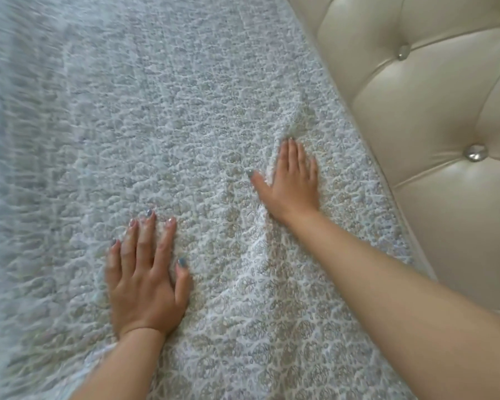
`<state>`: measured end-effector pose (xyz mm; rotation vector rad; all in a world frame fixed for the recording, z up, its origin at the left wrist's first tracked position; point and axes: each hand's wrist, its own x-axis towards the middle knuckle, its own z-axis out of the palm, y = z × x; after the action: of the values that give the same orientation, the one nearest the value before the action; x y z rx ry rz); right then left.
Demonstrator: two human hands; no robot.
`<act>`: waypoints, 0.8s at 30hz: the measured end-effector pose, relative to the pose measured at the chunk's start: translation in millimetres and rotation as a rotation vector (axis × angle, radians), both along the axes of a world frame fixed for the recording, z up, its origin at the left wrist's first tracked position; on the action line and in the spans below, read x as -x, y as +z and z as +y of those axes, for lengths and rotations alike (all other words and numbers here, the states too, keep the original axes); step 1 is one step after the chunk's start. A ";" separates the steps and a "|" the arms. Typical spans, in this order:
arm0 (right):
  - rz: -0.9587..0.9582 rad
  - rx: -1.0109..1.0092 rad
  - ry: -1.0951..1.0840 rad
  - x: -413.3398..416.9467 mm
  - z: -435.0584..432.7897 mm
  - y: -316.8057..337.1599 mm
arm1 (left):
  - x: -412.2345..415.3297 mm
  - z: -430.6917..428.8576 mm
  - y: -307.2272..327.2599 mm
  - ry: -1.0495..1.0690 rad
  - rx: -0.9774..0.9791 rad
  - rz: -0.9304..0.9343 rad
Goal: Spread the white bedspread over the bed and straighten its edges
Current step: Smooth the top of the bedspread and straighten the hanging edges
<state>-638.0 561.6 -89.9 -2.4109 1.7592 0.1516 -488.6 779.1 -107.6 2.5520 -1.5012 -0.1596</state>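
Note:
The white bedspread (185,111), puckered with a grey-beige floral pattern, covers the whole bed surface in the head view. My left hand (146,280) lies flat on it at lower centre, palm down, fingers slightly apart. My right hand (293,183) is stretched further ahead and to the right, also flat on the cloth, fingers together. A raised fold (298,116) runs from my right fingertips toward the bedspread's right edge. Softer wrinkles (260,241) lie between the two hands. Neither hand grips the cloth.
A cream tufted headboard (433,116) with shiny buttons (475,153) borders the bedspread along the right side. The bedspread's edge (387,197) meets its base. The far left of the view is blurred.

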 end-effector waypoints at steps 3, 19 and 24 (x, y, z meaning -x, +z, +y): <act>-0.026 0.005 0.098 -11.3 10.7 -1.6 | -1.4 -0.6 -1.2 -0.001 -0.008 -0.005; -0.179 0.054 -0.027 -25.2 4.7 23.7 | -2.4 -1.7 -2.8 -0.016 0.009 0.018; -0.327 0.004 0.045 -10.7 4.1 25.0 | -1.9 -1.2 -2.2 -0.018 0.016 0.026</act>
<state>-627.3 565.7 -64.9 -2.3178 1.5610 -0.2287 -486.6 777.9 -109.8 2.5151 -1.5105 -0.1813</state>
